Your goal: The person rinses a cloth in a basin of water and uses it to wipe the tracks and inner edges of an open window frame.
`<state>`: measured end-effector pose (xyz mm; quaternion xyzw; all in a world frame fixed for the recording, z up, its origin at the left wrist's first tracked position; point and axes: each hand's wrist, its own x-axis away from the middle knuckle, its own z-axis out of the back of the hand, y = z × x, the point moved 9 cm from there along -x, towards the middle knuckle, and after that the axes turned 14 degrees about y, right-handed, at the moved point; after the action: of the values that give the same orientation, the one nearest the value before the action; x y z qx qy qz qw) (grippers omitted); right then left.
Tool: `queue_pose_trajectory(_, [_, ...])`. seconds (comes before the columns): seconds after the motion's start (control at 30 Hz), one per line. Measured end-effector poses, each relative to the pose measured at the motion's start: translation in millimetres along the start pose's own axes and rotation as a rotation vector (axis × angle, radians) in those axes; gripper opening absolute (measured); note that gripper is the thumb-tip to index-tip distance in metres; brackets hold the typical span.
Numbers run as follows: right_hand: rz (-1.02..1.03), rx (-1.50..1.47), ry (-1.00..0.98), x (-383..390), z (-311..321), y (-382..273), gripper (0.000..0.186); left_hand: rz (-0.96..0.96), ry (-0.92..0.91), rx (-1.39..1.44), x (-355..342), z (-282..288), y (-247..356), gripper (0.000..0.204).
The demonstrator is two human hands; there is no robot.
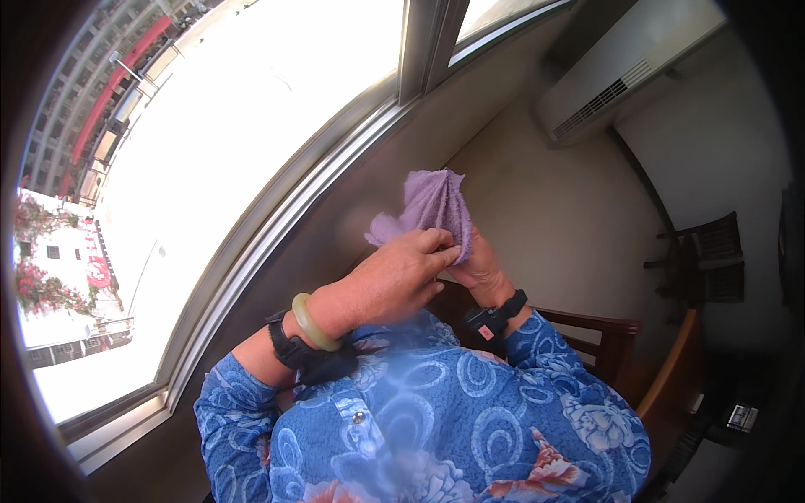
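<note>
A purple cloth (436,205), gathered into folds, is held up in front of my chest. My left hand (402,272) pinches its lower part between thumb and bent fingers. Behind the cloth, my right hand (480,267) grips the same bunched end, with most of its fingers hidden by the fabric and by my left hand. The upper part of the cloth fans out loosely above both hands, and one corner sticks out to the left. A pale green bangle (312,323) and a black strap device circle my left wrist; another black device (495,318) is on my right wrist.
A large window (251,226) with a metal frame and sill runs along my left. A white air conditioner (625,71) is at the upper right. Dark wooden chairs (708,256) stand at the far right. A wooden rail (616,331) and chair back (671,360) are close by my right arm.
</note>
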<state>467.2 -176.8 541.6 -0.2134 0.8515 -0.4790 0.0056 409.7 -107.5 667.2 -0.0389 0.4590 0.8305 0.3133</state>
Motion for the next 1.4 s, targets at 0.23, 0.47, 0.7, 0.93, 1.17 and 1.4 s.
queue_pose_trajectory(0.23, [0.060,-0.304,0.152,-32.8,10.5,-35.8,0.035,-0.061,0.226,0.123,16.5,30.6,-3.2,0.040])
queue_pose_trajectory(0.47, [1.090,1.541,0.185,-83.3,-25.0,-176.5,0.016,0.244,0.520,0.274,65.4,84.5,-34.5,0.030])
queue_pose_trajectory(0.7, [1.212,2.158,-0.105,-106.5,-65.6,-175.7,0.016,0.340,0.708,0.137,121.2,94.8,-58.1,0.028])
queue_pose_trajectory(0.93, [1.019,2.478,-0.278,-123.5,-102.0,-153.9,0.009,0.458,0.804,0.210,144.4,90.4,-73.1,0.027])
queue_pose_trajectory(1.17, [1.152,2.651,-0.461,-107.4,-124.7,-100.0,0.008,0.441,0.861,0.223,146.8,95.2,-70.1,0.025])
queue_pose_trajectory(1.4, [0.892,2.414,-0.294,-102.9,-121.1,-140.0,0.014,0.466,0.963,0.288,169.3,100.0,-79.5,0.024])
